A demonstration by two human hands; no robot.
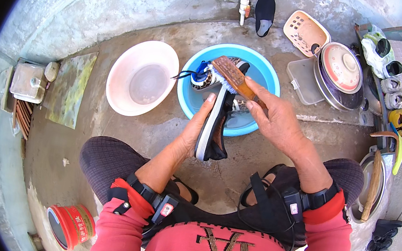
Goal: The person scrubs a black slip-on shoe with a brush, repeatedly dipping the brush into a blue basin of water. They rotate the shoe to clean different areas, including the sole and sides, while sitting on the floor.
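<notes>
My left hand (193,129) grips a black shoe (210,132) with a white ridged sole edge, its toe end tilted up over a blue plastic basin (275,97). In my right hand (277,117) is a wooden scrub brush (235,77), its pale bristles against the upper end of the sole edge. Behind the brush, a leopard-print shoe (201,81) with blue lining and dark laces sits in the basin's water. Another leopard-print piece (240,106) shows lower in the basin, partly hidden by the held shoe and my right hand.
Left of the blue basin stands a pale pink basin (115,75). A black slip-on shoe (264,15) leans on the wall beside a tap pipe (244,4). To the right are a plastic basket (306,32), a lidded pot (342,68) and a clear box (305,82). A red bucket (73,225) stands lower left.
</notes>
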